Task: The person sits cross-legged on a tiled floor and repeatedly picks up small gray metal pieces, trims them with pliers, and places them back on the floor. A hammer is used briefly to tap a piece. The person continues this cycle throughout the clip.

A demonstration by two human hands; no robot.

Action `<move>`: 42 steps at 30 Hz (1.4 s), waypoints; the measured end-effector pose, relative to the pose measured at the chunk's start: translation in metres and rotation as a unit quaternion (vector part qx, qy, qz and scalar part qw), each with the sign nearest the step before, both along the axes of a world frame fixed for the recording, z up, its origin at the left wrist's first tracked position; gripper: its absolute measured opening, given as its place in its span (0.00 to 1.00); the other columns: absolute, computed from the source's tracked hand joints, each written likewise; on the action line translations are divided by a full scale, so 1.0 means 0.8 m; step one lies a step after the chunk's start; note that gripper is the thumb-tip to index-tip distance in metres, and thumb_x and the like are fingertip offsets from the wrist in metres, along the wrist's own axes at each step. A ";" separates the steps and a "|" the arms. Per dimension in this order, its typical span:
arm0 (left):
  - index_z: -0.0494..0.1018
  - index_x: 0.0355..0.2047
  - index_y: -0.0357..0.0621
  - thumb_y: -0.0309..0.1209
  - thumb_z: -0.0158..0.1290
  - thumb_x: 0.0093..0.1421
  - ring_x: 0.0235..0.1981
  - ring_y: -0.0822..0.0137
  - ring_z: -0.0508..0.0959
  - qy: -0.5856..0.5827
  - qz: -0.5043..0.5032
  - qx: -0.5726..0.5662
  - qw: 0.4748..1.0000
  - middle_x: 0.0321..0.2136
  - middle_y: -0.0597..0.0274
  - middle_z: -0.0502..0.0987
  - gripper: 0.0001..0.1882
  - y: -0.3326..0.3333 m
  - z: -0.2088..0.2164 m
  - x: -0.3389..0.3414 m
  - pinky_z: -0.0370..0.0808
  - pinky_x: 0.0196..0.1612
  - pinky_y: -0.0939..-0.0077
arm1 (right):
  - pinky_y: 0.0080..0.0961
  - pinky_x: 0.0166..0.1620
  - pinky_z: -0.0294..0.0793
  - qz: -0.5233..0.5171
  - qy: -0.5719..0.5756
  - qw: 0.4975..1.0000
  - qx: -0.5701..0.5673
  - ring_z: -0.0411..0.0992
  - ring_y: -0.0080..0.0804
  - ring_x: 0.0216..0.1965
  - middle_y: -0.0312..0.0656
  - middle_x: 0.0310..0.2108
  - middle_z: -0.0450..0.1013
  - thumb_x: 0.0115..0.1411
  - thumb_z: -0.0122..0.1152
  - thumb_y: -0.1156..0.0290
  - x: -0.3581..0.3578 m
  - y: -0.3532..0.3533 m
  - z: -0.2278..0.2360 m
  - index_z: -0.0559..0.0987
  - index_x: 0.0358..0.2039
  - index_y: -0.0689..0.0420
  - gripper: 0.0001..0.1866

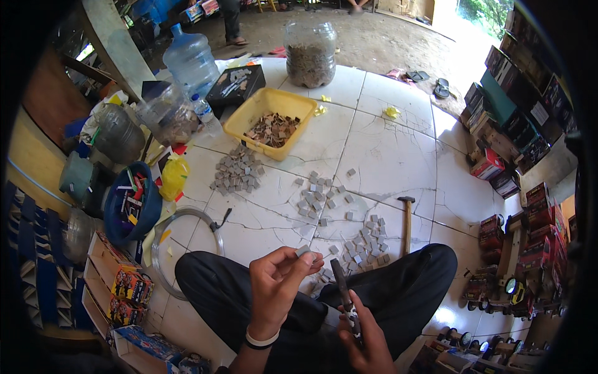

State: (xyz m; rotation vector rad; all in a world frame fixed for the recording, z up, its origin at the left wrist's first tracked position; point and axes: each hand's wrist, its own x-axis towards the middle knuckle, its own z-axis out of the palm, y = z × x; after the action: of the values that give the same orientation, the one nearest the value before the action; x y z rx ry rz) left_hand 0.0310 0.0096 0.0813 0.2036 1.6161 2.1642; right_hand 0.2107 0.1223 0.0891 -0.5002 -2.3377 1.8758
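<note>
Above my lap, my left hand (277, 280) pinches a small grey square piece (303, 250) between thumb and fingertips. A thin wire-like bit seems to stick out from that piece toward the right. My right hand (364, 336) is wrapped round a pair of dark pliers (342, 287), their jaws pointing up and away, close to the held piece but apart from it. Just beyond my hands lies a loose spread of similar grey square pieces (367, 243) on the tiles. Farther off are more scattered pieces (317, 194) and a denser heap of them (237, 171).
A wooden-handled hammer (408, 227) lies by my right knee. A wire coil (187, 215) rests at my left knee. Beyond stand a yellow basin (233, 128) of brown scraps, a black box (218, 93) and a large jar (311, 56). Toy trucks (529, 249) line the right side.
</note>
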 end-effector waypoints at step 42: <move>0.68 0.58 0.30 0.20 0.59 0.65 0.46 0.61 0.84 -0.118 0.024 0.063 0.991 0.45 0.54 0.77 0.23 0.010 -0.009 0.046 0.84 0.54 0.61 | 0.28 0.48 0.72 -0.020 -0.002 1.000 -0.015 0.73 0.40 0.42 0.50 0.46 0.72 0.62 0.61 0.85 0.013 -0.010 -0.020 0.60 0.73 0.62 0.39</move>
State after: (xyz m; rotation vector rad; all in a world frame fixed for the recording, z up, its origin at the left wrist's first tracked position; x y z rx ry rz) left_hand 0.0680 0.0178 0.0744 -0.0529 1.3681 2.2339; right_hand 0.2208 0.1141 0.0729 -0.5493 -2.2877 1.8959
